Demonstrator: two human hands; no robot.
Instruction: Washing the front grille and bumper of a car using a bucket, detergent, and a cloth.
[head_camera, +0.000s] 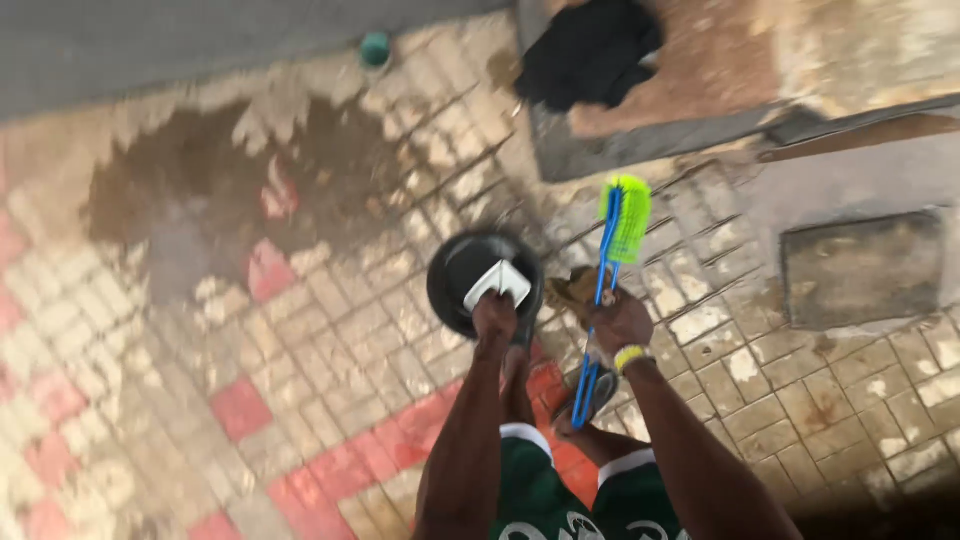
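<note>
From the head view, worn brick paving spreads open to the left, a concrete step closing in ahead. The left hand grips a round black pan holding a white wedge. Beside it, the right hand clasps a blue-handled, green-bristled brush, bristles raised.

Glossy blue plastic brush with lime-green bristles beside a smooth round black pan. Underneath, rough, worn brick paving, patchily wet. Matt black cloth above.
</note>
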